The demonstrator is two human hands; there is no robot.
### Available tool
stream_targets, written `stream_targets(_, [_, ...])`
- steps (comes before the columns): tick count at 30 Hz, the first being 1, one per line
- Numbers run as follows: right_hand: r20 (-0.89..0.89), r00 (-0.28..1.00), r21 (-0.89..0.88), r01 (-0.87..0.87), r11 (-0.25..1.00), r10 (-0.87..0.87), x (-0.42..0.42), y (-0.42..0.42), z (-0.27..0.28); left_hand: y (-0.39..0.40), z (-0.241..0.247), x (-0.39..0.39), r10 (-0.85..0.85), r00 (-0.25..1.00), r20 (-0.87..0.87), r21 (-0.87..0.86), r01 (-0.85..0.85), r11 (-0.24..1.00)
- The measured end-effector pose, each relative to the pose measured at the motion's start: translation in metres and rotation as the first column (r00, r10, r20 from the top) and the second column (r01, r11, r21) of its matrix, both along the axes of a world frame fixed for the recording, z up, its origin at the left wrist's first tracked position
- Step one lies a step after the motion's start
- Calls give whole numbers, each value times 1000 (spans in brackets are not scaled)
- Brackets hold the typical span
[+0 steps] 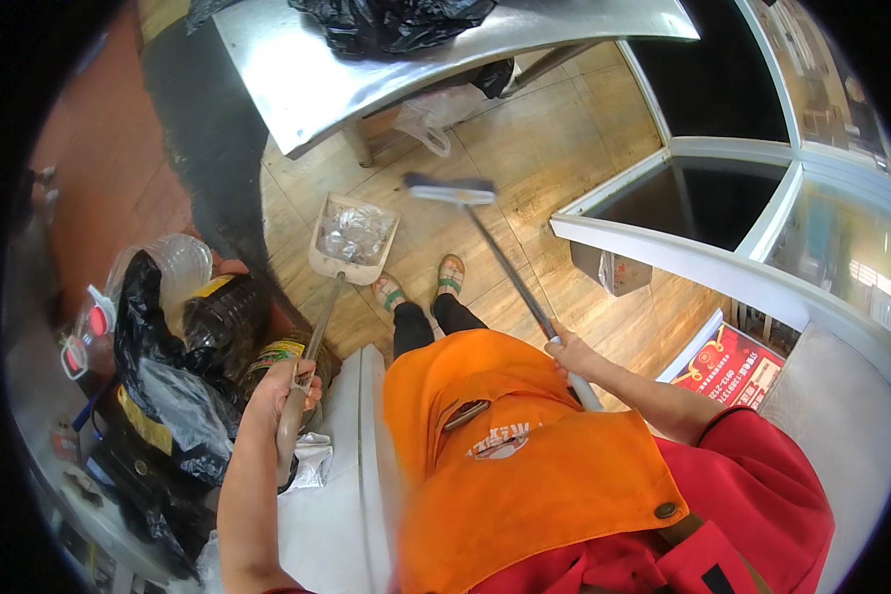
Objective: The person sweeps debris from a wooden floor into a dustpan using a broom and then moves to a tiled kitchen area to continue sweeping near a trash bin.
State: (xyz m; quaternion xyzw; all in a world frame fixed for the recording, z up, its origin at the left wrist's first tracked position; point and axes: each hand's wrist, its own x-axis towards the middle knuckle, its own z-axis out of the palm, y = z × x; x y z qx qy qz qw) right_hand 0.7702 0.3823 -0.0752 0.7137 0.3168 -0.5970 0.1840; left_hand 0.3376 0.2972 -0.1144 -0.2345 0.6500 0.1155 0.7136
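My left hand [284,391] is closed around the handle of a long-handled dustpan [349,275]. The pale pan rests on the wood-look floor near my feet, with crumpled clear plastic [350,234] inside it. In my right hand [573,351] is the handle of a broom [508,267]. Its wide head [451,191], with dark bristles on the far side, is slightly blurred; it lies to the right of the pan and apart from it, beyond my sandalled feet. Whether the bristles touch the floor I cannot tell.
Ahead stands a metal table [297,82] bearing a black plastic bag [408,22]; a white plastic bag [438,111] lies beneath. At left are large plastic bottles [219,315] and a black bag [137,304]. White-framed glass panels [683,245] and a grey bin [609,267] stand at right.
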Motion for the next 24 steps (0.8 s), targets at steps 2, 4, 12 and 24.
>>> stream_targets(2, [-11,980,13,-197,980,197,1,-4,1,-1,-6,-1,12,1000,27,-15,-11,1000])
stream_targets(4, [-38,976,13,-215,977,215,-2,-5,6,-4,-14,-4,24,997,78,-24,-23,999])
stream_targets(12, [-124,980,8,-156,988,156,-1,-10,58,-5,-13,-2,36,997,65,-3,-36,999])
stream_targets(24, [35,998,26,-54,998,53,-18,6,24,-10,-20,-5,27,997,78,5,-28,1000])
